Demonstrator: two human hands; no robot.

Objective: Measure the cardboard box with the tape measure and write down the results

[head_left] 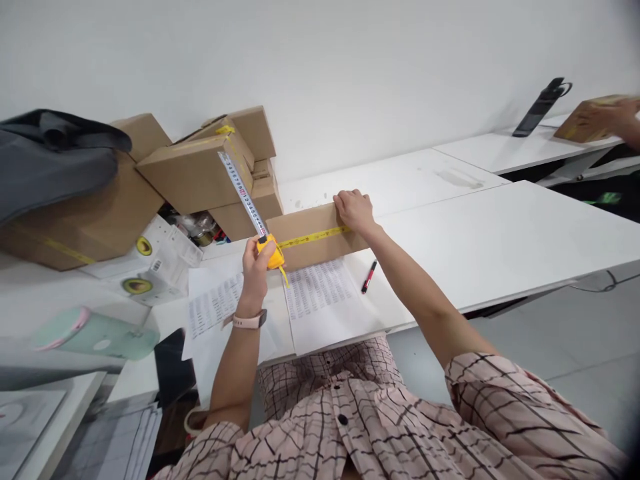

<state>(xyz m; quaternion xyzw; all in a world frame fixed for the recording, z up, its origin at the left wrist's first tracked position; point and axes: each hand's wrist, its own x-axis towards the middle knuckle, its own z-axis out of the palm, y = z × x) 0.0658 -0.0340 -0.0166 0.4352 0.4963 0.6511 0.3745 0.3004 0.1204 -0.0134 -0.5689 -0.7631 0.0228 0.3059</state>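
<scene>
A flat cardboard box (310, 250) lies on the white desk (490, 233) in front of me. My left hand (256, 267) is closed around a yellow tape measure (273, 252) at the box's left end. Its tape runs two ways: a yellow stretch across the box top, and a white numbered stretch (243, 193) rising up and left. My right hand (354, 210) presses down on the box's right end, fingers curled over the tape's tip. A pink watch (249, 321) is on my left wrist.
Printed sheets (320, 297) and a red pen (369, 277) lie near the desk's front edge. Stacked cardboard boxes (200, 170), a white avocado-printed box (150, 263) and a grey bag (50, 157) crowd the left. Another person's hand (617, 117) holds a box at the far right.
</scene>
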